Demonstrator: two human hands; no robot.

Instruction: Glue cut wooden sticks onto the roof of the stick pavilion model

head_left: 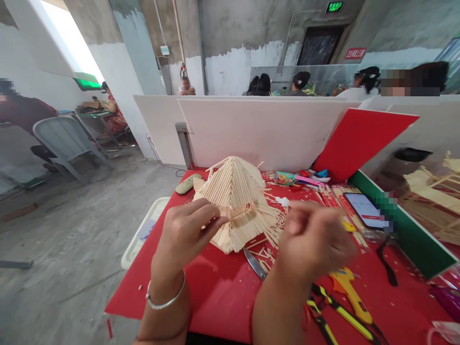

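Note:
A model of a tiered roof built of thin wooden sticks (233, 184) stands on the red tabletop (215, 287). At its near left side is my left hand (187, 227), thumb and fingers pinched together in front of the sticks. Whatever lies between those fingertips is too small to make out. My right hand (312, 239) is raised to the right of the model, apart from it. Its fingers are curled in and blurred, and their contents are hidden. A metal blade (254, 263) lies between my forearms, close to the model's lower edge.
Yellow-black pliers (341, 311) and a yellow glue gun (350, 292) lie at right. Loose sticks (264, 256) surround the model's right side. Farther right are a phone (366, 210) and a green-white divider (406, 225). White panels (258, 132) close off the back.

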